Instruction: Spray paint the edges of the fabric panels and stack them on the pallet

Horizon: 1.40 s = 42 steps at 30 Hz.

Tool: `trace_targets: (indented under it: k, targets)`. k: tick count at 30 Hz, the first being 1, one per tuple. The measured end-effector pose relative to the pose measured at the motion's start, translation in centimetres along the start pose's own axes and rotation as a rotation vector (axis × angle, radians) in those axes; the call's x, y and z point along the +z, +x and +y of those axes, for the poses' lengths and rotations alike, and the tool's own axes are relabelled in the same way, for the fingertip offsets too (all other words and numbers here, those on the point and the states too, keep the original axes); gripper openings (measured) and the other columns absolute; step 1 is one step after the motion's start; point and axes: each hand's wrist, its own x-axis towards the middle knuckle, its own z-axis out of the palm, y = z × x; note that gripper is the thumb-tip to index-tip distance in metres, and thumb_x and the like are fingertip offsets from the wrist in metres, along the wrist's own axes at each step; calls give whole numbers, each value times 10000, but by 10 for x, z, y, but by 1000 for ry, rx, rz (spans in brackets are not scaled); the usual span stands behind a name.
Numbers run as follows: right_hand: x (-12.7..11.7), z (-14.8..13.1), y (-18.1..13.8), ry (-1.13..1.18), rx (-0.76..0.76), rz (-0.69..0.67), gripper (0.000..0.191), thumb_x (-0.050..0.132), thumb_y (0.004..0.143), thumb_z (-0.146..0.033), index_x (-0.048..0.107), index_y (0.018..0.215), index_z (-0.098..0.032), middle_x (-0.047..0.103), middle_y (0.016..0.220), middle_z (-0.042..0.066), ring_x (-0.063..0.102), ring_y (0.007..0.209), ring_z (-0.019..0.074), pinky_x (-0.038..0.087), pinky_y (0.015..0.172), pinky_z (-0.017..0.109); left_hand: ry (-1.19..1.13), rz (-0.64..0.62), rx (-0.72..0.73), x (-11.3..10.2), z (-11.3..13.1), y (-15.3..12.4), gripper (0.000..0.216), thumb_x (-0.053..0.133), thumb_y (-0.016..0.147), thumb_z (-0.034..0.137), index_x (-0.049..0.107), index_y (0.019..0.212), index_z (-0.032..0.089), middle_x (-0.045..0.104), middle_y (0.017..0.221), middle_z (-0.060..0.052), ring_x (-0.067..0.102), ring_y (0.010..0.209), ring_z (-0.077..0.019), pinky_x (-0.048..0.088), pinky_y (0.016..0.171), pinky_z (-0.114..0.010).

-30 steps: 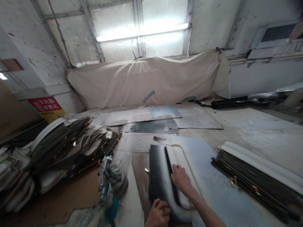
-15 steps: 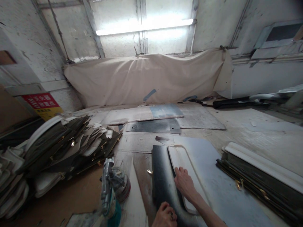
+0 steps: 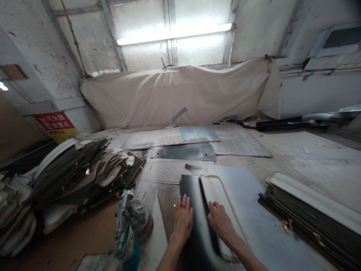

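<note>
A dark sheet [image 3: 197, 222] with a pale sprayed haze lies in front of me. On its right side rests a long white panel with rounded corners [image 3: 216, 190], a dark gap showing along its left edge. My left hand [image 3: 183, 218] lies on the sheet's left edge, fingers stretched out and slightly spread. Over the panel's left edge, my right hand [image 3: 221, 222] has its fingers bent and close together, gripping that edge; the fingertips are partly hidden. A metal spray gun [image 3: 122, 222] with a teal lower part stands left of my hands.
At the left, white and dark pieces with gold zips [image 3: 93, 180] are heaped. More dark zipped pieces with a white top [image 3: 307, 210] lie at the right. A pale board [image 3: 254, 210] sits under the work. Behind hangs a beige cloth [image 3: 180, 94] below a lit tube lamp [image 3: 175, 34].
My left hand has moved forward from the near edge and opened out flat along the dark sheet's left side. My right hand stays at the white panel's edge.
</note>
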Motion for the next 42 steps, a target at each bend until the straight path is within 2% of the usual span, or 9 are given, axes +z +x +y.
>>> trace_targets:
  k: [6,11,17,21,24,28,33,37,42]
  targets:
    - [1,5,2,0,0,-3,383,359,796,-69,525,1135,-134,562,1105,132,495,1005,243,422,789,307,32,-106,84,15,-13,22,357,336,859,293,541,1143,222,530,1264,-92,389,1248,-251,349,1002,-478]
    - [-1,1,4,-5,5,-14,388,372,763,-54,558,1096,-125,575,1067,135,499,985,257,434,771,317,60,-217,86,5,-6,25,322,344,855,326,558,1090,272,546,1236,-56,414,1201,-255,276,1016,-537]
    - [-3,-2,2,-15,-14,-22,359,385,789,-103,569,1096,-135,582,1061,144,511,997,288,455,758,375,66,-199,90,3,-5,23,341,358,849,381,518,1138,294,512,1267,-66,395,1206,-259,241,1007,-597]
    - [-3,13,3,2,-43,-65,348,362,874,-274,546,1160,-199,557,1166,138,512,1019,312,462,744,431,95,-218,75,2,0,23,336,350,848,375,523,1128,303,511,1258,-67,394,1203,-260,228,1008,-609]
    - [-3,33,6,40,-97,-121,375,316,880,-170,548,1168,-236,536,1229,99,514,1036,255,456,778,374,113,-230,64,-2,6,25,340,345,845,344,520,1130,285,474,1289,-77,368,1221,-259,205,1021,-602]
    - [-3,55,4,111,-211,-184,478,422,792,-87,490,1250,-207,485,1296,77,452,1113,205,380,922,305,114,-258,57,-4,13,30,312,400,803,285,560,1066,235,402,1346,-88,277,1271,-297,181,1026,-588]
    - [-4,65,1,155,-255,-240,554,554,705,-243,492,1252,-179,445,1325,111,400,1149,281,384,914,392,96,-283,62,-4,18,41,221,460,726,197,627,869,219,565,1120,-75,370,1176,-281,206,1004,-561]
    - [-6,70,2,181,-270,-255,579,594,652,-264,514,1221,-201,445,1323,110,406,1141,300,418,854,420,62,-230,-8,-11,25,53,244,458,686,126,622,839,222,619,949,-48,468,1029,-223,287,962,-494]
    - [-11,81,-6,242,-295,-208,545,554,719,-239,472,1251,-153,439,1321,134,410,1162,268,408,891,393,33,-6,-248,-25,44,33,402,346,772,123,492,1141,192,501,1218,-93,399,1167,-216,325,975,-428]
